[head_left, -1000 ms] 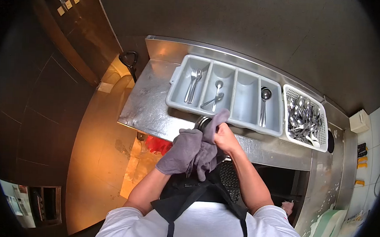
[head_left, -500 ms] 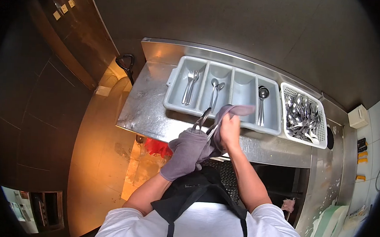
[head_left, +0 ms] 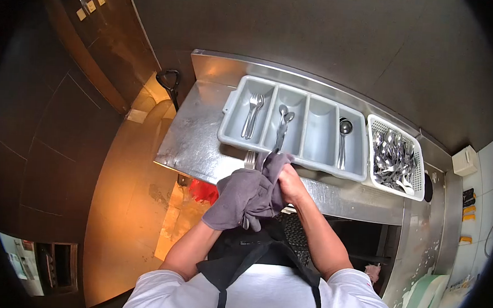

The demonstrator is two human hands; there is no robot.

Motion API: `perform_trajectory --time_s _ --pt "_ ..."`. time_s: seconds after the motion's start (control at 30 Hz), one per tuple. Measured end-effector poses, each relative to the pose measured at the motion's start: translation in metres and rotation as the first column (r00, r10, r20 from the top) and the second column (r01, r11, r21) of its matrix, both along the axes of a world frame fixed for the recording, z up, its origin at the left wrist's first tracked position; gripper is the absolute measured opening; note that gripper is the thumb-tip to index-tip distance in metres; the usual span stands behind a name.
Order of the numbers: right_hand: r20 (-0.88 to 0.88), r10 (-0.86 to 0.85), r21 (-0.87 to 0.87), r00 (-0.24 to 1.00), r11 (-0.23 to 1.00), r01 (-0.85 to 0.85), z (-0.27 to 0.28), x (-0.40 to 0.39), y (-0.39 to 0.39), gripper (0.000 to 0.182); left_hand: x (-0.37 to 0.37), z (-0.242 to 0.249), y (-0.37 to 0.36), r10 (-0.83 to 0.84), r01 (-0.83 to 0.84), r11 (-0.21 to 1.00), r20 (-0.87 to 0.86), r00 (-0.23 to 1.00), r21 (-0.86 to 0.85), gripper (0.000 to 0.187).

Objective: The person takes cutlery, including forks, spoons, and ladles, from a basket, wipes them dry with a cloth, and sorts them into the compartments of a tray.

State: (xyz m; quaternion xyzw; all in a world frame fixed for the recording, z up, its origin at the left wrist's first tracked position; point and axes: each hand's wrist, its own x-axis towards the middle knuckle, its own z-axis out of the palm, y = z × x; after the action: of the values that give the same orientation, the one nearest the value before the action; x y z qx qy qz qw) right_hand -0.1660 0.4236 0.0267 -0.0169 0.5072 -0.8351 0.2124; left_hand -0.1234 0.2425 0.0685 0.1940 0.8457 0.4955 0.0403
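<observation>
A grey cloth (head_left: 264,185) covers my left hand (head_left: 236,192), which is closed round several pieces of cutlery. Fork tines (head_left: 250,159) stick out above that hand, and another metal piece (head_left: 280,140) rises from the cloth over the tray's front rim. My right hand (head_left: 290,184) is closed on the bunched cloth, around the cutlery; its fingertips are hidden. Just beyond both hands stands a grey divided tray (head_left: 322,168). Forks (head_left: 252,115) lie in its left compartment, spoons (head_left: 286,117) in the second, and round-bowled spoons (head_left: 344,134) in the rightmost.
A white perforated basket (head_left: 398,191) heaped with mixed cutlery (head_left: 394,159) stands right of the tray. Both rest on a steel counter (head_left: 189,131) against a dark wall. A black handle (head_left: 169,82) stands beyond its left end. Red material (head_left: 202,191) shows below the front edge.
My right hand has come down and left, drawing the loose cloth end in over the cutlery. The fork tines now show left of the cloth. The view has shifted slightly.
</observation>
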Motion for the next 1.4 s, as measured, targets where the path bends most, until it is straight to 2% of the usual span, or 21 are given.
perform_trajectory --time_s 0.07,0.13,0.23,0.3,0.33,0.37,0.4,0.43,0.5,0.57,0.63,0.77,0.9,1.03,1.17,1.23,1.27,1.3,1.33,1.37,1.4 --pt "-0.128 -0.088 0.115 0.988 0.988 0.103 0.005 0.006 -0.009 0.027 0.003 0.000 0.001 -0.039 0.005 0.991 -0.243 0.969 -0.137 0.011" --pt "-0.303 -0.200 0.211 0.932 0.939 0.270 0.014 -0.001 -0.006 0.022 0.005 0.005 0.006 -0.021 0.026 1.000 -0.422 0.906 0.007 0.012" --pt "-0.298 -0.342 0.484 0.891 0.751 0.450 0.062 -0.015 0.018 0.025 0.019 -0.002 0.008 -0.205 0.127 0.899 0.147 0.968 0.418 0.014" --pt "-0.311 -0.497 0.269 0.810 0.772 0.576 0.034 -0.017 0.018 0.031 0.014 -0.017 0.014 -0.332 0.098 0.798 0.299 0.894 0.594 0.015" --pt "-0.234 -0.458 0.371 0.857 0.773 0.514 0.022 -0.011 0.017 0.030 0.009 -0.030 0.017 -0.386 0.083 0.746 0.327 0.863 0.661 0.017" --pt "-0.152 -0.422 0.465 0.894 0.767 0.441 0.026 0.002 0.010 0.029 0.008 -0.028 0.019 -0.347 0.177 0.831 0.242 0.906 0.527 0.018" --pt "-0.399 -0.185 0.499 0.898 0.778 0.382 0.030 0.021 0.002 0.027 0.007 -0.026 0.021 -0.313 0.242 0.896 0.144 0.939 0.372 0.019" --pt "-0.470 -0.286 0.414 0.835 0.764 0.495 -0.001 0.029 -0.012 0.026 0.010 -0.007 0.021 -0.269 0.263 0.962 -0.118 0.956 -0.067 0.020" --pt "-0.153 -0.283 0.374 0.947 0.870 0.321 0.028 0.032 0.005 0.028 0.011 0.033 0.027 -0.349 0.124 0.804 -0.293 0.890 -0.582 0.027" --pt "-0.021 -0.329 0.344 0.944 0.885 0.315 0.034 0.018 0.026 0.030 0.013 0.062 0.040 -0.375 0.151 0.625 -0.125 0.919 -0.766 0.037" --pt "0.122 -0.318 0.183 0.940 0.938 0.293 0.047 0.004 0.050 0.042 0.003 -0.009 0.042 -0.173 0.187 0.938 0.075 0.982 -0.293 0.042" --pt "0.097 -0.216 0.017 0.971 0.976 0.216 0.024 0.014 0.069 0.035 0.001 0.000 0.046 -0.214 0.192 0.971 0.166 0.962 0.141 0.033" --pt "-0.136 -0.196 0.235 0.971 0.946 0.224 0.008 0.041 0.050 0.028 -0.005 0.018 0.050 -0.301 0.276 0.947 0.156 0.941 0.165 0.021" --pt "-0.422 -0.093 0.288 0.902 0.930 0.231 0.034 0.039 0.047 0.033 0.010 0.023 0.051 -0.282 0.298 0.948 0.138 0.950 -0.114 0.015" --pt "-0.635 -0.355 0.410 0.686 0.597 0.689 0.031 0.019 0.058 0.010 0.023 0.030 0.059 -0.252 0.252 0.967 0.150 0.956 0.018 0.022" --pt "-0.422 -0.492 0.490 0.762 0.583 0.648 0.031 0.014 0.053 0.017 0.025 0.026 0.066 -0.295 0.250 0.907 0.085 0.952 0.340 0.033" --pt "-0.288 -0.493 0.550 0.821 0.617 0.563 0.029 0.017 0.046 0.018 0.023 0.017 0.069 -0.257 0.284 0.902 -0.125 0.958 0.324 0.034" --pt "-0.147 -0.486 0.597 0.861 0.651 0.470 0.027 0.022 0.037 0.019 0.023 0.007 0.066 -0.184 0.194 0.934 -0.061 0.981 0.301 0.032" --pt "-0.300 -0.411 0.655 0.861 0.567 0.499 0.027 0.034 0.015 0.024 0.023 -0.002 0.064 -0.110 0.104 0.956 0.005 0.994 0.275 0.029" --pt "-0.498 -0.358 0.420 0.790 0.697 0.581 0.014 0.037 -0.003 0.030 0.022 -0.003 0.062 -0.036 0.017 0.969 0.070 0.997 0.245 0.026" --pt "-0.378 -0.283 0.459 0.882 0.769 0.444 0.009 0.034 0.002 0.029 0.021 -0.001 0.061 0.058 -0.133 0.948 0.254 0.966 0.289 0.025"
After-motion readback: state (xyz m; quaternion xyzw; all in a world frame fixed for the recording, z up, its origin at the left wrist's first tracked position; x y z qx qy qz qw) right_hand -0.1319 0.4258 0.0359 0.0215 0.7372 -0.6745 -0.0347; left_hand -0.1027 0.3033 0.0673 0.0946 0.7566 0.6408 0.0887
